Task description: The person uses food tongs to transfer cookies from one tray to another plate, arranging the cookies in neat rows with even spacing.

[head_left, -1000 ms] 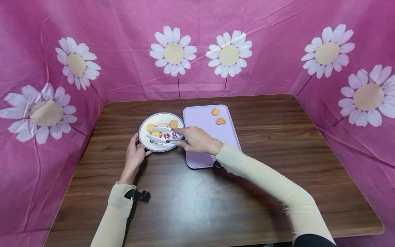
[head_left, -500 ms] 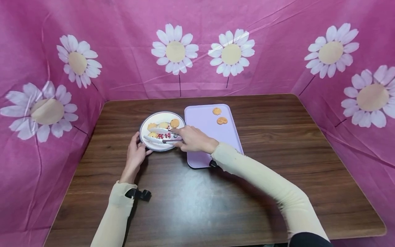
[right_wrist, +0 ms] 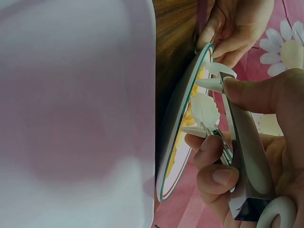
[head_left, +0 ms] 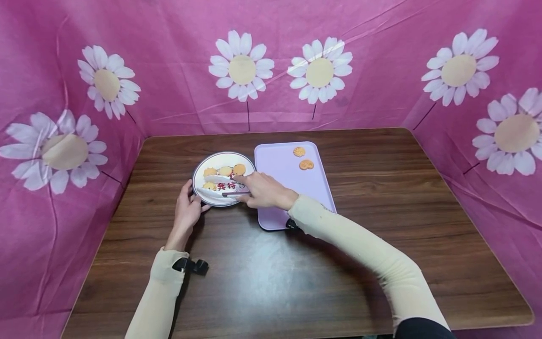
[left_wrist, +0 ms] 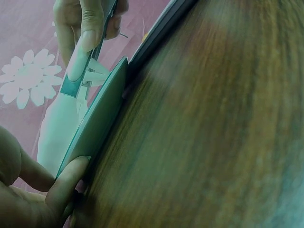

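A round white plate (head_left: 230, 202) with a dark rim and red lettering stands on the table, holding several cookies (head_left: 239, 169). My left hand (head_left: 187, 213) pinches its near-left rim, with a digit against the underside in the left wrist view. My right hand (head_left: 267, 190) grips metal tongs (head_left: 235, 193) with pale, broad tips. Over the plate the tongs' two arms are spread apart, and a yellow cookie (head_left: 209, 186) lies between them. In the right wrist view the tips stand close to the plate; whether they touch the cookie cannot be told.
A lilac tray (head_left: 279, 169) lies right beside the plate, partly under my right forearm. Two cookies sit near its far right corner, one swirled (head_left: 298, 151) and one pretzel-shaped (head_left: 306, 165). Pink flowered cloth (head_left: 182, 84) walls the wooden table (head_left: 381, 188) at the back and sides.
The tongs have shifted slightly left over the plate, and the yellow cookie between them lies farther left, uncovering more red lettering. My left hand keeps its place on the rim.
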`<act>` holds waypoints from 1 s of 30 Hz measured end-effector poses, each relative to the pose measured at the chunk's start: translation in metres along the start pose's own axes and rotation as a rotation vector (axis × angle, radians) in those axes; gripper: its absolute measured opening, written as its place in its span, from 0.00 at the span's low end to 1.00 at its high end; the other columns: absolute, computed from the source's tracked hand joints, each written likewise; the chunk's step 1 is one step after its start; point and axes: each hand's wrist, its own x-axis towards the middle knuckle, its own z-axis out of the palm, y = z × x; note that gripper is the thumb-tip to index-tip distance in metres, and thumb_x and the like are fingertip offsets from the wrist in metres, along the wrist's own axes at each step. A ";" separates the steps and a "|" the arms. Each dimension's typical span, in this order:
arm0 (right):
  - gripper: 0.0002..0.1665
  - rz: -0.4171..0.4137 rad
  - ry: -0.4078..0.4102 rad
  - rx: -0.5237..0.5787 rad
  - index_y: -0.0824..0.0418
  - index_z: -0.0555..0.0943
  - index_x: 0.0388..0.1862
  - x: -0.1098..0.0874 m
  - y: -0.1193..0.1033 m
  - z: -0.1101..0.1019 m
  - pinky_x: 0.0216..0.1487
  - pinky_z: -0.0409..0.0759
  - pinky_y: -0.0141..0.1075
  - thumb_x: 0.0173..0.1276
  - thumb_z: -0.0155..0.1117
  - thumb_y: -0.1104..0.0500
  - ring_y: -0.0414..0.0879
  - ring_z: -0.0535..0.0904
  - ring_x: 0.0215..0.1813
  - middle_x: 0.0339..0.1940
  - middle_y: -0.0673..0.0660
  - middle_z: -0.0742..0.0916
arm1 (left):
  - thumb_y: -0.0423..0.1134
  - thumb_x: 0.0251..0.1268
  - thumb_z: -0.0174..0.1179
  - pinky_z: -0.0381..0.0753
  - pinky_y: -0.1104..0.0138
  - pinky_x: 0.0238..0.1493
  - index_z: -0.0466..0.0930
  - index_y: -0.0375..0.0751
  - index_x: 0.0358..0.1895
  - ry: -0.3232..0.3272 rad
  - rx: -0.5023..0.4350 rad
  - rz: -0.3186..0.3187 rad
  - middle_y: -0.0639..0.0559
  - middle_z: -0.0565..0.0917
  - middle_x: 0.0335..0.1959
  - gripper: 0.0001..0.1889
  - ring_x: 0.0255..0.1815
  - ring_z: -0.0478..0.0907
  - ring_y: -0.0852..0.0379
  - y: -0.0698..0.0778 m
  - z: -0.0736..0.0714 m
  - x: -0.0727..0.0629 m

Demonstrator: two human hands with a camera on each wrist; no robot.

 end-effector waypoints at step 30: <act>0.38 0.061 0.160 0.087 0.58 0.72 0.77 -0.039 0.037 -0.025 0.32 0.79 0.37 0.72 0.69 0.50 0.44 0.74 0.29 0.51 0.60 0.90 | 0.27 0.82 0.35 0.89 0.82 0.46 0.38 0.44 0.87 0.009 0.028 -0.034 0.38 0.50 0.86 0.35 0.73 0.68 0.44 0.002 0.001 -0.002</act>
